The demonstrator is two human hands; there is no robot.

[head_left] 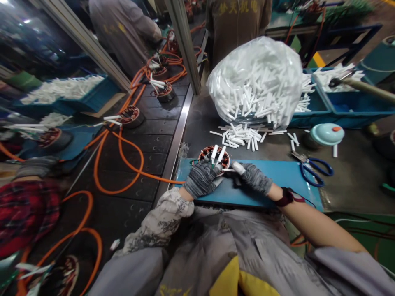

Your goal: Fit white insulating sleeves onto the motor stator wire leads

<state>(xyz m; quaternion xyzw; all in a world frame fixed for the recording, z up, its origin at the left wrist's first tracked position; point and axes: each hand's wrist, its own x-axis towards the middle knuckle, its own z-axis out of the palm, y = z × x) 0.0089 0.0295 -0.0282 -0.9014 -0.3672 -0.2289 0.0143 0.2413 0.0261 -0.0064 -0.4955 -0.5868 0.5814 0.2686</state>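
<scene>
A round motor stator (227, 158) with copper windings rests at the back edge of a blue mat (277, 176). Two white sleeves (221, 155) stand up from it. My left hand (202, 179), in a grey glove, is wrapped round the stator's near left side. To the right, my gloved right hand (254, 176) pinches a thin white sleeve (228, 169) at the stator's near right edge. What lies under my left palm is hidden.
Behind the mat are loose white sleeves (240, 135) and a large clear bag (256, 82) full of them. Blue-handled pliers (311, 170) and a light-blue lidded container (327, 134) stand right. Orange cable (140, 174) and other stators (131, 116) lie left; other people are nearby.
</scene>
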